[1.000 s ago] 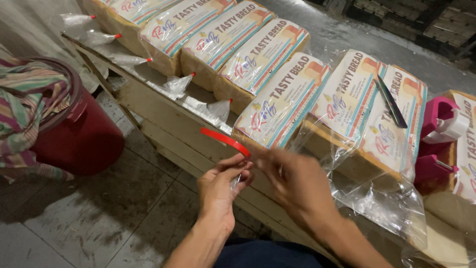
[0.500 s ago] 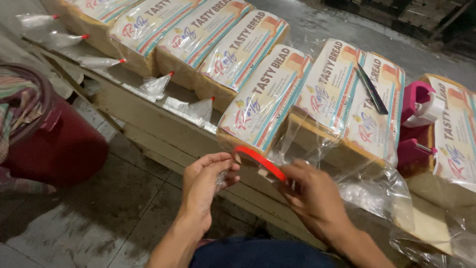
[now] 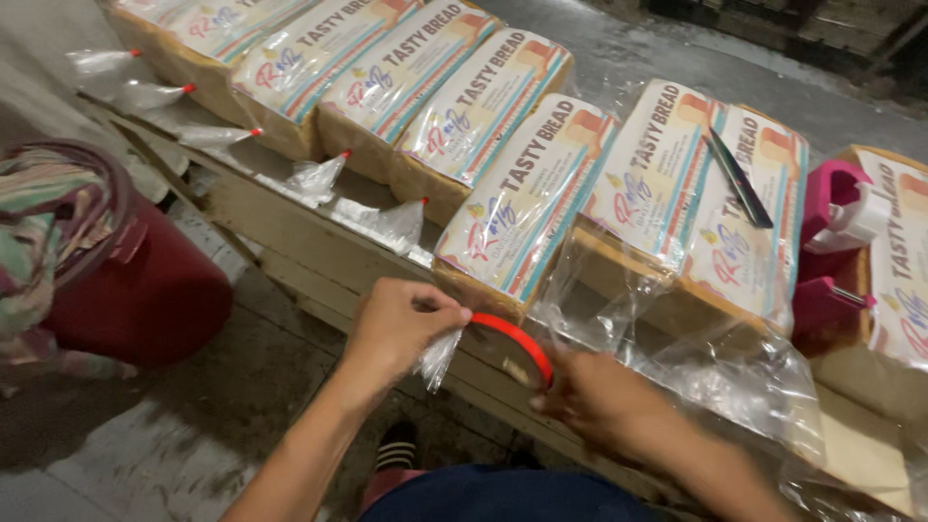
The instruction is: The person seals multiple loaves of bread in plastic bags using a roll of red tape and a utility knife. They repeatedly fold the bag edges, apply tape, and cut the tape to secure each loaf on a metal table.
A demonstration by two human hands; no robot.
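Two hands busy: bag neck point(image 3: 440, 356) pinched by left hand point(image 3: 396, 329), red tape point(image 3: 517, 340) pulled by right hand point(image 3: 599, 401); wrapping likely needed next.

Bagged loaves point(image 3: 522, 198) crowd the bench point(image 3: 290, 232); open floor point(image 3: 193, 435) lies below its edge.

Worn pale wooden surface point(image 3: 290, 227) runs diagonally across the room, planks scuffed. Grey concrete floor point(image 3: 174, 435) below, stained and patchy. Dark red plastic bin point(image 3: 145, 300) stands on the floor at left, striped cloth point(image 3: 43, 222) draped over its rim. Dim, warm light; dark wooden pallets point(image 3: 773, 24) at the far edge.
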